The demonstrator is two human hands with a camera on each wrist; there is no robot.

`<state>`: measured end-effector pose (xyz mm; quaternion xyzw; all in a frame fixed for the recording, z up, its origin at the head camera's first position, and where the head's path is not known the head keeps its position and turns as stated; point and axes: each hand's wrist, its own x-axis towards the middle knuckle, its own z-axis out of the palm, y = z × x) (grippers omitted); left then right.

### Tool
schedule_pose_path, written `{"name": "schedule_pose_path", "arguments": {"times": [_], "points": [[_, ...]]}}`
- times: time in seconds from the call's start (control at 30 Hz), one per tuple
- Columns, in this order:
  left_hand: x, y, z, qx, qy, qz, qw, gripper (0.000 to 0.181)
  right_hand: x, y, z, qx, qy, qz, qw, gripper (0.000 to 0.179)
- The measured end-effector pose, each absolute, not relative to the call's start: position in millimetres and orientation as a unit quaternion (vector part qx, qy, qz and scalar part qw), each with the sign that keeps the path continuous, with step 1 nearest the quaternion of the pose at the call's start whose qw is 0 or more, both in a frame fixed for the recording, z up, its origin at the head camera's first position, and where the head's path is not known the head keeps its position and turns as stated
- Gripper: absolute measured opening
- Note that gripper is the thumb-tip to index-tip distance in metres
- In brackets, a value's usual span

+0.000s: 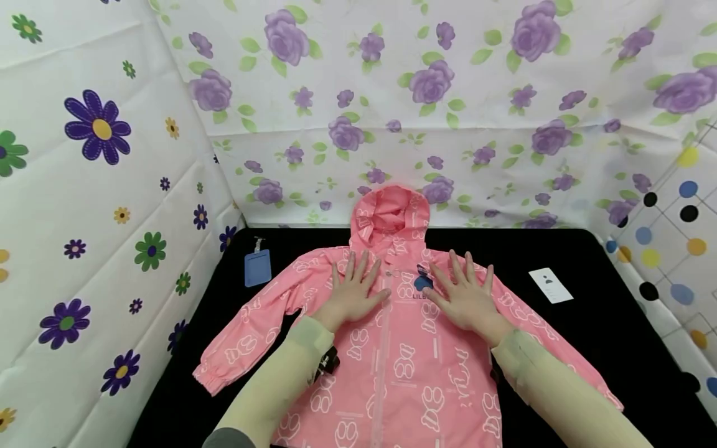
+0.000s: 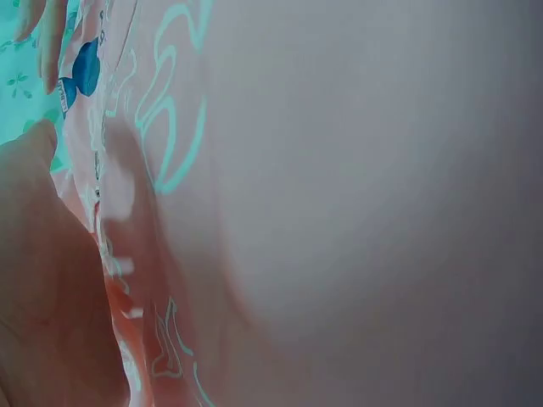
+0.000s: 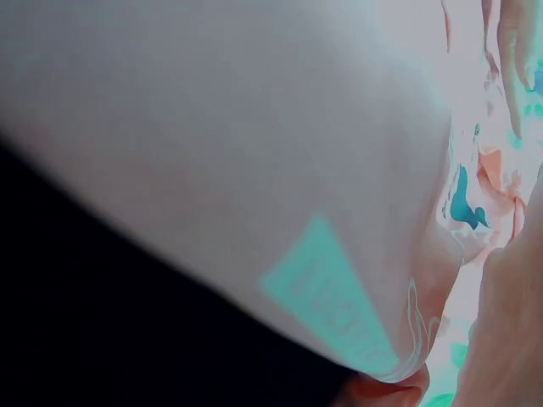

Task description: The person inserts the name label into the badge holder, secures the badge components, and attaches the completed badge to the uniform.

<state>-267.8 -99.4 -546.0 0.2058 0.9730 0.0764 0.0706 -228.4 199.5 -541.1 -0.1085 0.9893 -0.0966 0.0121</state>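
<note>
A pink hooded jacket [image 1: 406, 379] with white line drawings lies spread front up, its hood at the far end and both sleeves angled outward. My left hand [image 1: 354, 295] rests flat on the chest, left of the zip, with fingers spread. On the other side my right hand [image 1: 466, 298] lies flat beside a dark blue print [image 1: 423, 283], fingers straight and apart. Up close in the left wrist view, the left hand [image 2: 51, 280] is at the edge beside the pink cloth. The right wrist view shows part of the right hand [image 3: 509, 314] and the pale, blurred jacket front.
A blue badge holder [image 1: 257, 267] with a clip lies on the black table [image 1: 224, 348] to the left. To the right is a white card [image 1: 551, 285] with a small figure on it. Flower-printed cloth [image 1: 347, 81] hangs behind, and patterned cloths stand at both sides.
</note>
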Motion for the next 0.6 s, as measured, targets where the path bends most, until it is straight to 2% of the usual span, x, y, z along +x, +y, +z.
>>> {"name": "schedule_pose_path", "arguments": {"times": [0.3,0.6], "points": [[-260,-99,-540,0.220,0.968,0.112,0.049,0.087,-226,199,-537,-0.117,0.987,-0.113,0.011,0.081],[-254,-102,-533,0.216,0.946,0.243,0.018,0.071,-229,201,-538,-0.161,0.961,-0.219,-0.042,0.068]]}}
